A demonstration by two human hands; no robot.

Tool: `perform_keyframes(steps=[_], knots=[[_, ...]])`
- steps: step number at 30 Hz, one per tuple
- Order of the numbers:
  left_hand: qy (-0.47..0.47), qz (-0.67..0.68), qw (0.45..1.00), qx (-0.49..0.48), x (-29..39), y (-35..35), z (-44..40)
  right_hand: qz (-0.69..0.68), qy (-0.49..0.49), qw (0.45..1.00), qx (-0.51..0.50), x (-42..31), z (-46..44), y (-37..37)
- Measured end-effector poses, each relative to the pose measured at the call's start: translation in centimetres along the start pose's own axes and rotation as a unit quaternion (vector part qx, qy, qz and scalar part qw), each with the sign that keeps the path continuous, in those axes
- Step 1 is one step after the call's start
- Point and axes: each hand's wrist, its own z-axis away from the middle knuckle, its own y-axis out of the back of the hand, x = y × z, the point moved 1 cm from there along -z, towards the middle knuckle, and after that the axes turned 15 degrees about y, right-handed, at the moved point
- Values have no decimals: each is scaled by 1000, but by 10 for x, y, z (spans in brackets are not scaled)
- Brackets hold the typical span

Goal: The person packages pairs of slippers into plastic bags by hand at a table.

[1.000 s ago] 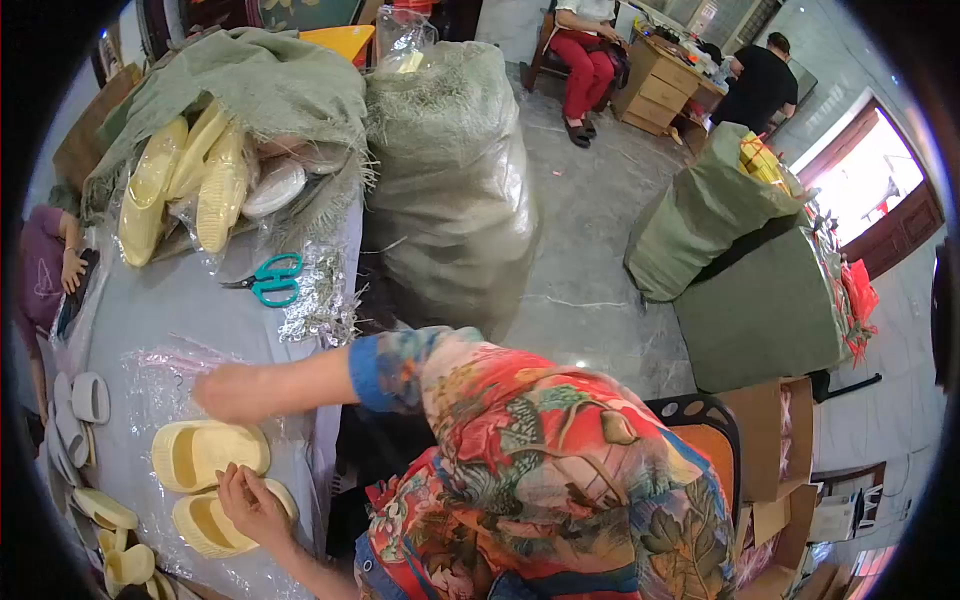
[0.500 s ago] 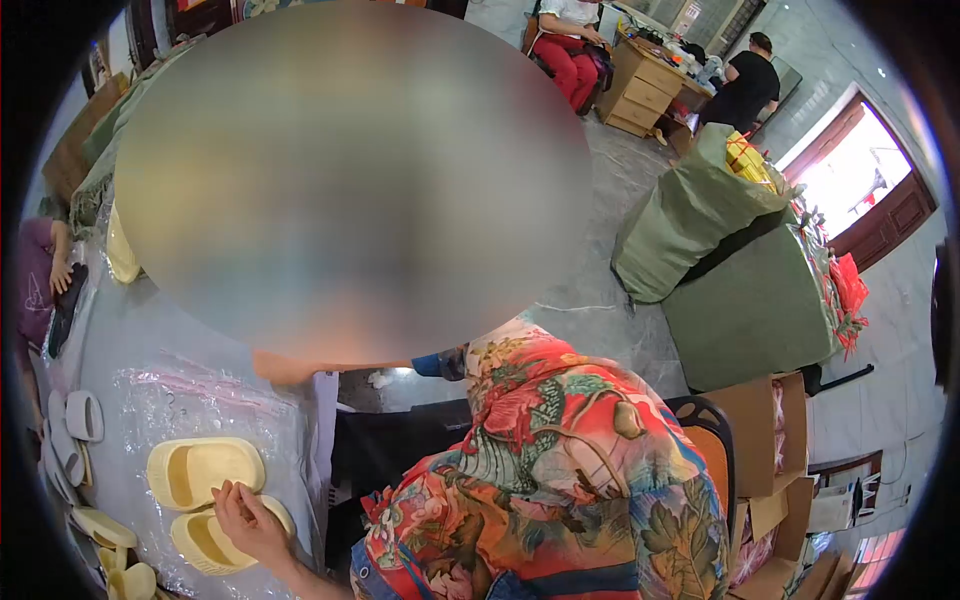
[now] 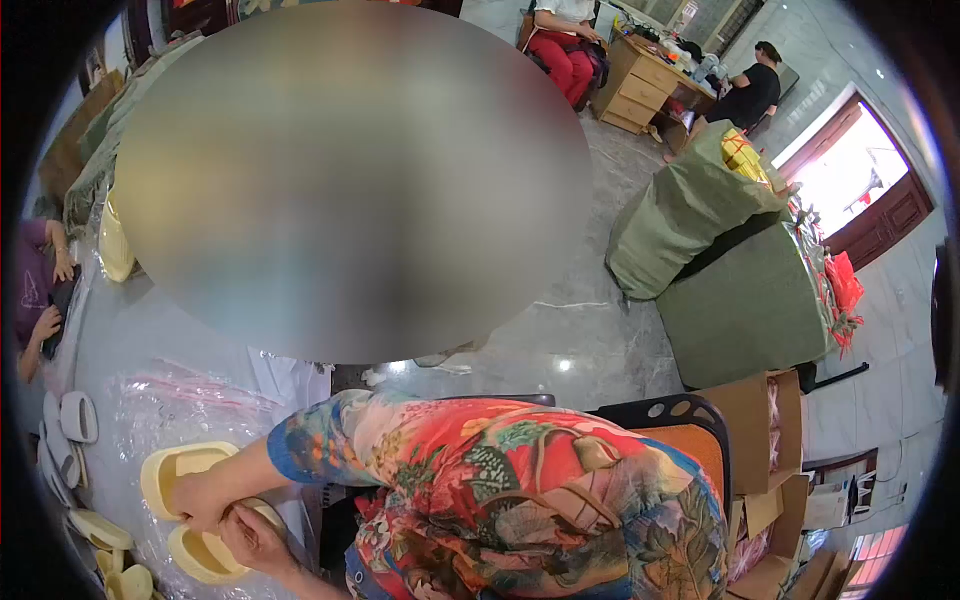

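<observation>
Two pale yellow slippers lie side by side on clear plastic film on the grey table. My right hand (image 3: 203, 497) reaches across the upper slipper (image 3: 160, 462), its fingers curled and pointing down, partly hidden by the hand itself. Close beside it, my left hand (image 3: 252, 540) rests over the lower slipper (image 3: 205, 560) with thumb and fingers pinched together. Both hands almost touch between the two slippers. Whatever the fingers grip is too small or too hidden to make out. Clear plastic bags (image 3: 165, 385) with pinkish edges lie just beyond the slippers.
White slippers (image 3: 78, 418) and more yellow slippers (image 3: 100, 530) line the table's left edge. A co-worker in purple (image 3: 38, 270) handles a dark item across the table. Cardboard boxes (image 3: 770, 430) and green sacks (image 3: 750, 310) stand on the right. A large blur covers the upper middle.
My right hand has come down from the table's near edge to the slippers, beside my left hand. My left hand has shifted slightly right and down. The co-worker's lower hand has come to the dark item.
</observation>
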Motion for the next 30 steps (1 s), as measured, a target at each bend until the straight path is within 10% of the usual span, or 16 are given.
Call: perform_keyframes(steps=[8, 11, 19, 30], knots=[[-87, 14, 991, 105, -27, 6, 13, -145, -19, 983, 115, 12, 8, -16], [-107, -92, 978, 154, 24, 44, 12, -44, 109, 992, 49, 50, 1, -47], [209, -188, 953, 109, -57, 76, 52, -39, 4, 999, -11, -6, 14, 3], [200, -225, 946, 122, -70, 125, 17, 1, 11, 1000, -29, -25, 11, 18]])
